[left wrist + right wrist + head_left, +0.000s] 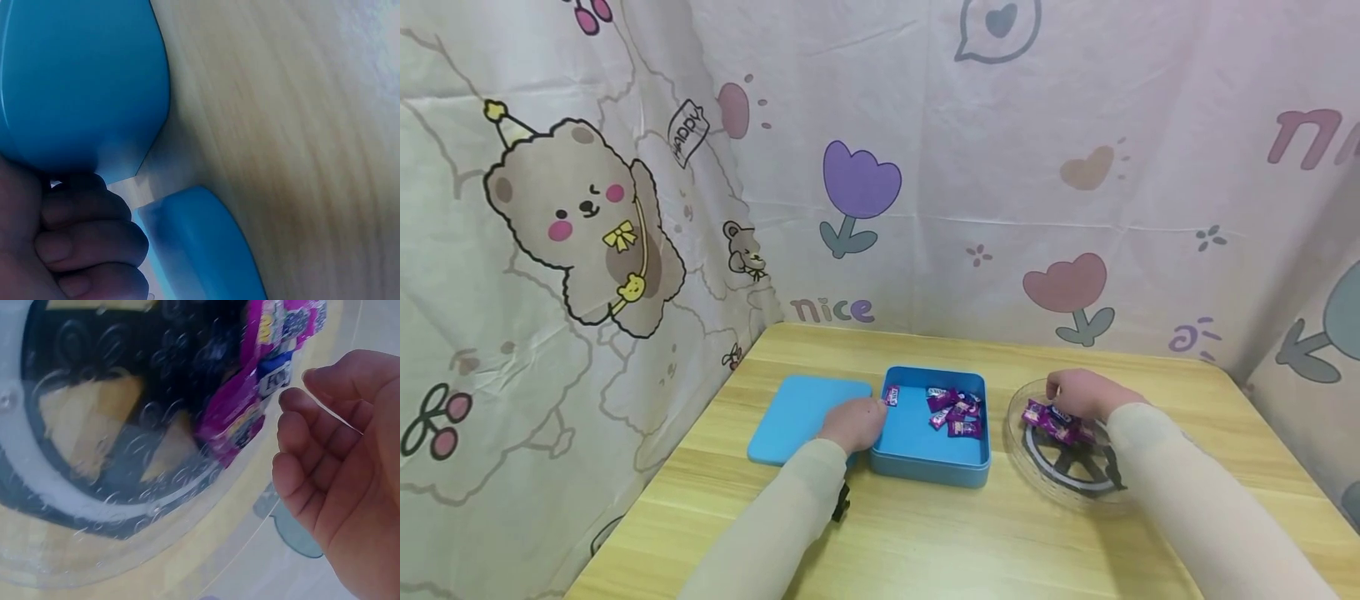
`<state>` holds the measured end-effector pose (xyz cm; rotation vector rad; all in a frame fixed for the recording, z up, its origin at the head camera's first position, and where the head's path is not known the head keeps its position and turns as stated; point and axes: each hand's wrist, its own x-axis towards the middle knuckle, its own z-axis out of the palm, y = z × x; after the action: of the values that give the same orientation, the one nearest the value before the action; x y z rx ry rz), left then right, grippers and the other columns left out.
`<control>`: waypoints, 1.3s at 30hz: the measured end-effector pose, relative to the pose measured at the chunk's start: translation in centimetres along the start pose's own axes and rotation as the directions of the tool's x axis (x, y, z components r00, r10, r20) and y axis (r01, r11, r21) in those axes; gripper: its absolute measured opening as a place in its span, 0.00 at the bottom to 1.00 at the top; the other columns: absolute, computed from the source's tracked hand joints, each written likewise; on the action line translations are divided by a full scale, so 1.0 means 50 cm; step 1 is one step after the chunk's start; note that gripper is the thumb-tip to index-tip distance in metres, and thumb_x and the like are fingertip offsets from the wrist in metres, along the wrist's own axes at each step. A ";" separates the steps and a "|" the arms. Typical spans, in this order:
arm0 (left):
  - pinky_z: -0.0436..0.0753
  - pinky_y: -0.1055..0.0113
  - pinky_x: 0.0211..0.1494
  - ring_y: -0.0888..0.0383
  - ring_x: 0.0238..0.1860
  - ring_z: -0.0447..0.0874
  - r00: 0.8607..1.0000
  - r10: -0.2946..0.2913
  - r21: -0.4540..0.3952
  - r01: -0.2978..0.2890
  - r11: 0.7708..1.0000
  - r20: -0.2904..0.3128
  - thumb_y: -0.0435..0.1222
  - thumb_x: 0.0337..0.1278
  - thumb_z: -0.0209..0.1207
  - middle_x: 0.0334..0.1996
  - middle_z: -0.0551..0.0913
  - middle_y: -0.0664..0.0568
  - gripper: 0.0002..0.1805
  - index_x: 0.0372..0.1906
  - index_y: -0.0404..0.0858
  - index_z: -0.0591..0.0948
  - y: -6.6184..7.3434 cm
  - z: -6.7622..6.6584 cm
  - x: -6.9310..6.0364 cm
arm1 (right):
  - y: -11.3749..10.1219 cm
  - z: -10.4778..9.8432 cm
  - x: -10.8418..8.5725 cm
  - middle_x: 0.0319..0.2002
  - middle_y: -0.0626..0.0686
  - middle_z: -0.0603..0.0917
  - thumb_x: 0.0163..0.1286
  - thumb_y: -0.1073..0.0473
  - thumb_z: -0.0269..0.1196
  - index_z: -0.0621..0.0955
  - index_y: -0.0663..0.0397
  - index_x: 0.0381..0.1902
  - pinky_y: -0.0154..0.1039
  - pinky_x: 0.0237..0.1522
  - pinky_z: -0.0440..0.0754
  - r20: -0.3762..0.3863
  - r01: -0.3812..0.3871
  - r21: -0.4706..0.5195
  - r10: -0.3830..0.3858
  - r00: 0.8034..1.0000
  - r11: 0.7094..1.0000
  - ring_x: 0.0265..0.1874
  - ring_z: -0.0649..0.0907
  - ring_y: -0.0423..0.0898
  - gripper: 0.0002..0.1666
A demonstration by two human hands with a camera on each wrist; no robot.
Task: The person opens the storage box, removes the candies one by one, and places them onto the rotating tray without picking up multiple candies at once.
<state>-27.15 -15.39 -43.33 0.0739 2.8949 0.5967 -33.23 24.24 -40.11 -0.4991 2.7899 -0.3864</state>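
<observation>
My left hand grips the left wall of the blue box; the left wrist view shows its fingers curled against the box's side. Inside the box, several purple candy packets lie at the right, and a single packet is at the upper left wall near my thumb. Above the clear round bowl is my right hand, beside purple packets. In the right wrist view this hand has bent, loose fingers, apart from the packets, holding nothing.
The flat blue lid lies on the wooden table, left of the box and partly behind my left hand. Through the clear bowl a dark spoked shape shows. A printed curtain hangs along the table's back edge and sides.
</observation>
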 end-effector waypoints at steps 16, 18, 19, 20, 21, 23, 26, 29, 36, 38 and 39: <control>0.71 0.58 0.31 0.50 0.27 0.72 1.000 -0.006 -0.031 0.006 1.000 -0.002 0.50 0.79 0.33 0.26 0.73 0.46 0.29 0.25 0.42 0.76 -0.004 -0.001 -0.005 | -0.098 -0.012 0.045 0.37 0.50 0.81 0.66 0.64 0.60 0.83 0.55 0.44 0.50 0.43 0.80 -0.018 0.076 -0.013 -0.077 0.997 0.997 0.36 0.78 0.49 0.10; 0.71 0.57 0.32 0.50 0.27 0.72 1.000 -0.010 -0.032 0.009 0.999 -0.001 0.50 0.79 0.33 0.25 0.72 0.47 0.29 0.25 0.42 0.76 -0.004 -0.001 -0.004 | -0.110 -0.011 0.054 0.38 0.50 0.82 0.67 0.63 0.60 0.83 0.55 0.45 0.49 0.42 0.80 -0.020 0.084 -0.011 -0.084 0.996 0.996 0.36 0.79 0.49 0.10; 0.71 0.57 0.32 0.50 0.28 0.72 1.000 -0.008 -0.028 0.008 1.000 -0.002 0.49 0.79 0.33 0.26 0.72 0.47 0.29 0.25 0.42 0.76 -0.004 -0.002 -0.004 | -0.116 -0.010 0.059 0.38 0.50 0.82 0.67 0.63 0.60 0.83 0.55 0.45 0.49 0.42 0.80 -0.021 0.089 -0.016 -0.090 0.996 0.996 0.36 0.79 0.49 0.10; 0.71 0.57 0.32 0.50 0.28 0.72 1.000 -0.008 -0.027 0.008 1.000 -0.001 0.49 0.79 0.33 0.26 0.72 0.47 0.29 0.26 0.42 0.76 -0.004 -0.002 -0.004 | -0.122 -0.009 0.064 0.39 0.50 0.82 0.68 0.62 0.61 0.83 0.55 0.45 0.49 0.42 0.80 -0.020 0.092 -0.016 -0.092 0.996 0.996 0.36 0.79 0.49 0.09; 0.71 0.57 0.32 0.50 0.28 0.72 1.000 -0.007 -0.025 0.007 1.000 -0.001 0.49 0.79 0.33 0.26 0.73 0.47 0.29 0.26 0.42 0.76 -0.004 -0.003 -0.004 | -0.129 -0.008 0.069 0.39 0.50 0.82 0.68 0.62 0.61 0.83 0.54 0.45 0.48 0.42 0.80 -0.022 0.094 -0.018 -0.094 0.995 0.995 0.36 0.79 0.49 0.09; 0.71 0.57 0.32 0.50 0.28 0.72 1.000 -0.004 -0.024 0.004 1.000 -0.002 0.49 0.79 0.34 0.29 0.75 0.46 0.28 0.26 0.42 0.77 -0.004 -0.002 -0.003 | -0.145 -0.007 0.078 0.39 0.50 0.82 0.70 0.61 0.61 0.83 0.53 0.45 0.49 0.43 0.80 -0.018 0.093 -0.015 -0.094 0.995 0.996 0.37 0.79 0.49 0.08; 0.71 0.58 0.31 0.50 0.28 0.72 1.000 0.008 -0.017 -0.008 1.000 -0.002 0.49 0.78 0.33 0.31 0.77 0.43 0.28 0.25 0.42 0.76 -0.005 0.001 -0.002 | -0.169 -0.005 0.088 0.39 0.49 0.82 0.71 0.59 0.62 0.83 0.51 0.45 0.50 0.47 0.81 -0.015 0.079 -0.013 -0.080 0.997 0.997 0.39 0.79 0.49 0.07; 0.71 0.58 0.32 0.51 0.28 0.72 1.000 0.018 -0.013 -0.018 1.000 -0.002 0.48 0.78 0.33 0.35 0.79 0.43 0.27 0.26 0.43 0.76 -0.008 0.006 -0.001 | -0.198 -0.009 0.093 0.41 0.49 0.83 0.72 0.58 0.61 0.84 0.50 0.47 0.52 0.50 0.80 -0.012 0.084 -0.016 -0.084 0.996 0.996 0.40 0.80 0.49 0.09; 0.71 0.58 0.33 0.51 0.28 0.72 1.000 0.013 -0.022 -0.013 1.000 0.007 0.49 0.79 0.33 0.25 0.72 0.48 0.27 0.27 0.43 0.76 -0.008 0.005 0.000 | -0.256 -0.020 0.109 0.42 0.49 0.83 0.73 0.60 0.59 0.83 0.53 0.50 0.52 0.51 0.81 -0.006 0.153 -0.037 -0.154 0.988 0.988 0.41 0.80 0.49 0.11; 0.71 0.58 0.34 0.51 0.29 0.72 1.000 0.018 -0.013 -0.018 1.000 0.010 0.48 0.79 0.33 0.25 0.72 0.49 0.27 0.27 0.43 0.76 -0.006 0.003 -0.001 | -0.269 -0.017 0.117 0.43 0.48 0.83 0.74 0.60 0.59 0.84 0.51 0.51 0.51 0.52 0.80 -0.011 0.164 -0.058 -0.165 0.986 0.985 0.41 0.80 0.48 0.12; 0.72 0.58 0.35 0.51 0.29 0.73 1.000 0.020 -0.009 -0.020 1.000 0.011 0.48 0.79 0.33 0.25 0.72 0.49 0.26 0.28 0.43 0.76 -0.005 0.001 -0.001 | -0.275 -0.014 0.122 0.43 0.47 0.83 0.74 0.59 0.59 0.84 0.51 0.51 0.51 0.52 0.80 -0.014 0.169 -0.072 -0.170 0.985 0.983 0.41 0.80 0.48 0.12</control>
<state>-27.10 -15.61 -43.50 0.1051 2.8837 0.6101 -34.86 9.69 -36.60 -0.7567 2.7969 -0.3311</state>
